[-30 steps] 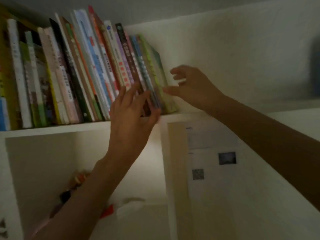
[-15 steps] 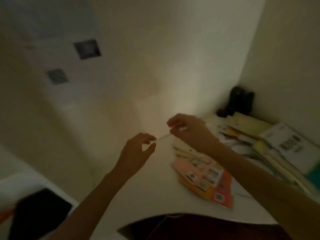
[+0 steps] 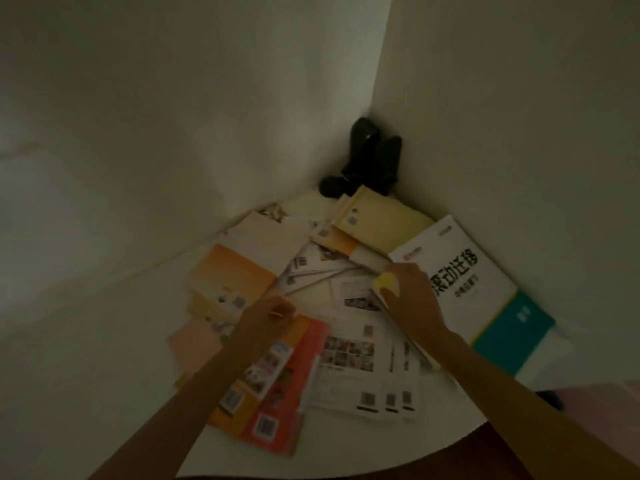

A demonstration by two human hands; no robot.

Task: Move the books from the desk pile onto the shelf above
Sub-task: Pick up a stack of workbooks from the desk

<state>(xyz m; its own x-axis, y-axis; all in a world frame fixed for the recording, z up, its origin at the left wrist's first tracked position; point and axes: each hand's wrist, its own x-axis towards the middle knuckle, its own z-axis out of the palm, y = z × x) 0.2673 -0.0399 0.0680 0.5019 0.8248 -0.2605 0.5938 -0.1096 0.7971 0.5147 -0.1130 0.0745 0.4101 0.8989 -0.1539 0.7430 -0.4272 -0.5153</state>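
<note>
Both hands are down over the pile of books (image 3: 332,306) that sprawls across the white desk (image 3: 104,375), and the pile serves as the landmark here: it fans out from the corner of the walls toward the desk's curved front edge, thin workbooks overlapping at all angles. The left hand (image 3: 270,317) hovers over or rests on the pile's left part, above an orange-covered book (image 3: 232,275) and the top of a red-and-orange book (image 3: 277,386) that lies along the pile's near-left side; its fingers look curled, but the frame is dim and blurred, so I cannot tell whether it has hold of anything. The right hand (image 3: 412,296) sits on the pile's right part, fingers bent down onto the books, apparently closing on the edge of a thin yellowish booklet (image 3: 386,284) beside the large white-and-teal book (image 3: 485,292) that forms the pile's right flank; the grip itself is not clear enough to confirm. Behind the pile, in the wall corner, stands a dark object (image 3: 370,161) that I cannot identify. The shelf is out of view, so how many books are already up there cannot be read from this moment. Judging by the pile, a good many books remain on the desk, well over a handful, and the step in hand seems to be picking the next one or few; most of the carrying looks to be still ahead
</note>
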